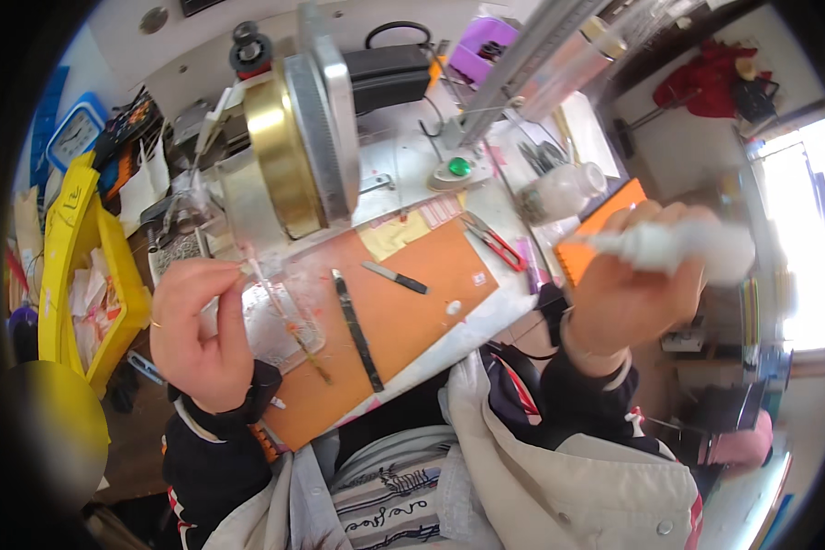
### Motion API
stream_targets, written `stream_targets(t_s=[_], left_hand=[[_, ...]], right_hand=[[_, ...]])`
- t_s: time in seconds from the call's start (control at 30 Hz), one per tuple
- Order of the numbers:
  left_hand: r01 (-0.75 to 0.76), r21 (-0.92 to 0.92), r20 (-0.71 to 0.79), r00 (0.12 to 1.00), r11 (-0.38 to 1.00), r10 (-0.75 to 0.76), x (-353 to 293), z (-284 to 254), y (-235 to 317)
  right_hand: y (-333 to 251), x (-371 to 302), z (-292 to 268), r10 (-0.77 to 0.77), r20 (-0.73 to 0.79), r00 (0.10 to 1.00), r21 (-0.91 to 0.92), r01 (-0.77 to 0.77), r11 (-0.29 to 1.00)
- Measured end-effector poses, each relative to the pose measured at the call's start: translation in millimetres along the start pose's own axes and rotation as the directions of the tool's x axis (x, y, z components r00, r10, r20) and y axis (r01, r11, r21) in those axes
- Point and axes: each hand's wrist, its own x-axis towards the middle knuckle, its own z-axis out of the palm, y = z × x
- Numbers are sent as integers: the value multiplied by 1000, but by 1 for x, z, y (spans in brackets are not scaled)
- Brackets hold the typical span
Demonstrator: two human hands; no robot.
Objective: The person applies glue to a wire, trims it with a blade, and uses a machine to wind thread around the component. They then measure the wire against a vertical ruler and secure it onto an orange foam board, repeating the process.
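Note:
My left hand is closed in a pinch over the left side of the work surface. Between its thumb and fingertip is a thin pinkish strand, slanting down toward a greenish-brown tip; its exact kind is unclear. Raised at the right, my right hand wraps around a white squeeze bottle, blurred, its narrow nozzle pointing left. Below the strand lies a clear plastic tray on an orange-brown board. A black strip and a small black-handled knife rest on that board.
Behind the board stands a machine with a brass-coloured wheel. Red-handled snips lie near a green button. A clear jar and an orange notebook are at right. A yellow bin stands at left.

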Motion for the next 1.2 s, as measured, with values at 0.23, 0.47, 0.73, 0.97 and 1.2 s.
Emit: stream_targets(t_s=[0.23,0.47,0.73,0.97,1.2], left_hand=[[19,17,-52,998,1000,-18,-2,5,4],[39,5,-79,996,999,-38,-3,4,4],[-8,60,15,1000,998,7,3,-4,4],[-60,38,-75,995,997,62,-3,-6,-7],[-64,-24,38,997,998,65,3,-10,-2]], right_hand=[[16,60,-107,-80,-86,993,-685,0,729],[56,53,-126,392,22,920,-698,-267,665],[10,-36,-79,458,58,887,-706,-288,647],[15,-105,20,695,661,283,-749,193,634],[16,-119,33,726,640,250,-767,266,585]])
